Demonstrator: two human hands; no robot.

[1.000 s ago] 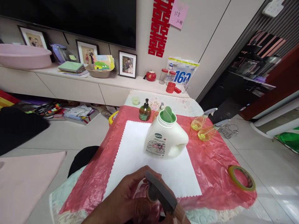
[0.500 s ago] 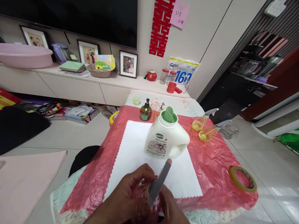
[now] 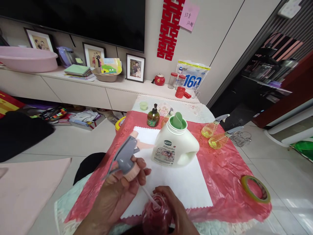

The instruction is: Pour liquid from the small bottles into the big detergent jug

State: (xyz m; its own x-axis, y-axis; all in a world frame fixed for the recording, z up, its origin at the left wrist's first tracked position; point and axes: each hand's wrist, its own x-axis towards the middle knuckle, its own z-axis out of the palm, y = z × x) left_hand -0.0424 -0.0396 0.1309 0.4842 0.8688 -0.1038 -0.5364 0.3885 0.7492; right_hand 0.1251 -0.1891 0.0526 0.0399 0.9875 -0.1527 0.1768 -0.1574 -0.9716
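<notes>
Between the fingers of my left hand (image 3: pixel 117 192) is a grey and pink trigger spray head (image 3: pixel 126 160), tilted and lifted off its bottle. Its clear dip tube (image 3: pixel 148 194) still reaches down into the open neck of a reddish see-through bottle (image 3: pixel 156 217). My right hand (image 3: pixel 174 209) wraps round that bottle from the right side, near the table's front edge. Just beyond stands a large white detergent jug (image 3: pixel 174 147), uncapped, with a green spout (image 3: pixel 178 120) in its mouth. The jug rests on a white sheet with a scalloped edge (image 3: pixel 137 140).
A brown pump bottle (image 3: pixel 153 117) stands behind the sheet. Two spray bottles with yellow liquid (image 3: pixel 210 129) are at the right on the red plastic cover (image 3: pixel 227 173). A roll of tape (image 3: pixel 255 189) lies at the right corner. A small green cup (image 3: pixel 143 105) sits at the back.
The spray head has come up off the bottle's neck and moved left in my left hand, baring the dip tube. My right hand stays round the bottle.
</notes>
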